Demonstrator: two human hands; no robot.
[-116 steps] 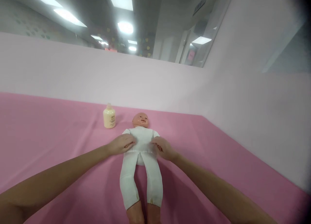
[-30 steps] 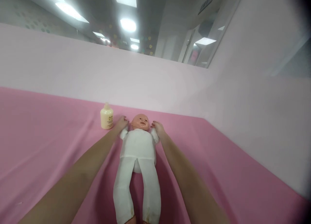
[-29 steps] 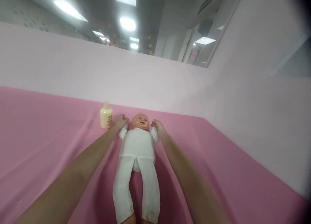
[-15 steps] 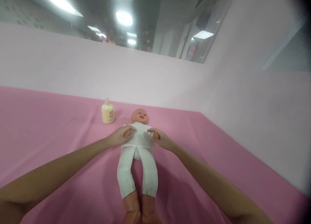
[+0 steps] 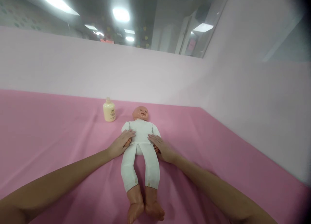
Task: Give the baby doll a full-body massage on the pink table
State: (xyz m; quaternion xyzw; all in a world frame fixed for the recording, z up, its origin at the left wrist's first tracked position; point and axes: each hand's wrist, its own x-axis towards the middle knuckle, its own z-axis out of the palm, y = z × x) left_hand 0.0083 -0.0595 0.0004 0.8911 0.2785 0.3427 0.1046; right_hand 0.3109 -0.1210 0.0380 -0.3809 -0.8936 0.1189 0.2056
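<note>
A baby doll (image 5: 139, 131) in a white suit lies face up, its head at the far end and its bare feet towards me. My left hand (image 5: 120, 143) is round the doll's arm at the left of the picture, fingers lying over the forearm at the belly's side. At the other side, my right hand (image 5: 162, 147) holds the doll's other arm in the same way. Small doll hands peek out beside my palms; my thumbs are hidden. Beyond my left hand stands a cream-coloured pump bottle (image 5: 109, 112) with dark print, upright and untouched.
Beneath the doll spreads a pink sheet (image 5: 60, 130) with soft creases. A low white wall (image 5: 121, 73) borders its far edge, and another white wall (image 5: 255, 120) rises on the right. Above the far wall, a window (image 5: 136, 23) reflects ceiling lights.
Both hands have brought the doll's arms from bent over the chest down along its sides, closer to me. The doll's upper sleeves now show. The view has shifted slightly.
</note>
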